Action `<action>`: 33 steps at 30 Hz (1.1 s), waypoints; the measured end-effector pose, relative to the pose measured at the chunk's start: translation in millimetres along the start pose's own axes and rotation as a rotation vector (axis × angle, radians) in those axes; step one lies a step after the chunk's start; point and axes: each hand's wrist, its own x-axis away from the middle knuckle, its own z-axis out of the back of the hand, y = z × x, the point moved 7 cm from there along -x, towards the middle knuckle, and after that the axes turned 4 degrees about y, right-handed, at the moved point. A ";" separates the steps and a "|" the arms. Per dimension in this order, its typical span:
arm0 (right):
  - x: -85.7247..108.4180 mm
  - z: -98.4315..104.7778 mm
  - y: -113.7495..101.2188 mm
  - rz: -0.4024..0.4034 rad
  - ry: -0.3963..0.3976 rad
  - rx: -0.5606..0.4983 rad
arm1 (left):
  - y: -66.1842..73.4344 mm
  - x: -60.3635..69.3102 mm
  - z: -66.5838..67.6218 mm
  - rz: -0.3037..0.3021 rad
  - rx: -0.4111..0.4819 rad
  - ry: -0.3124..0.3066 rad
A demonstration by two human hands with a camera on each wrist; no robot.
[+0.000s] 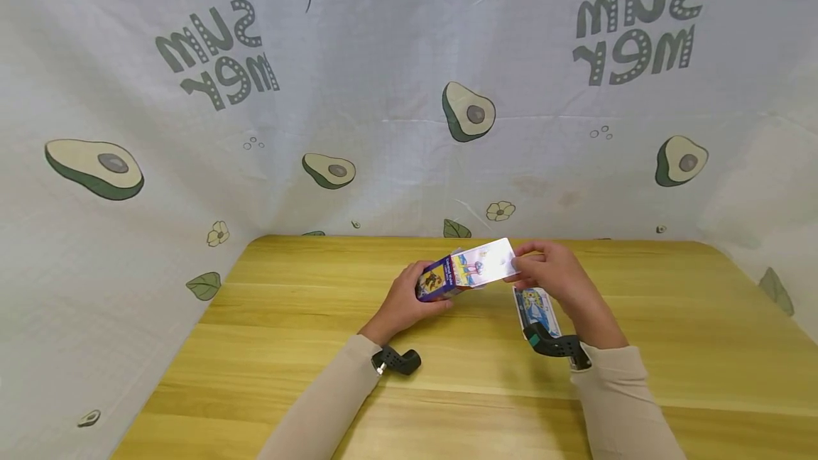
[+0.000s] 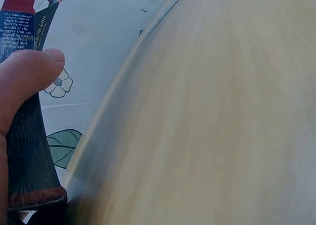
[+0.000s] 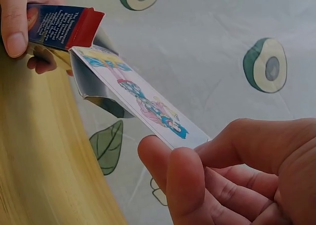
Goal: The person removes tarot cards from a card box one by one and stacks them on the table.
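My left hand (image 1: pixel 401 304) grips a small dark blue and purple card box (image 1: pixel 434 281) with a red flap, tilted above the table. Its end faces right with the flaps apart. Between thumb and fingers, my right hand (image 1: pixel 557 277) pinches the outer end of an illustrated card (image 1: pixel 491 263). The card's other end is at the box mouth; whether more cards are with it I cannot tell. A figure in blue and pink shows on the card (image 3: pixel 143 94) in the right wrist view. In the left wrist view, my thumb lies across the box (image 2: pixel 27 141).
Another illustrated card or small stack (image 1: pixel 535 307), mostly blue, lies on the wooden table (image 1: pixel 307 304) below my right hand, partly hidden by the wrist strap (image 1: pixel 551 343). Behind the table's far edge hangs a pale cloth (image 1: pixel 396 162) printed with avocados.
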 end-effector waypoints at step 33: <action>3.3 29.3 8.4 0.019 0.026 0.090 | -3.2 -1.5 -1.5 -0.003 0.003 0.000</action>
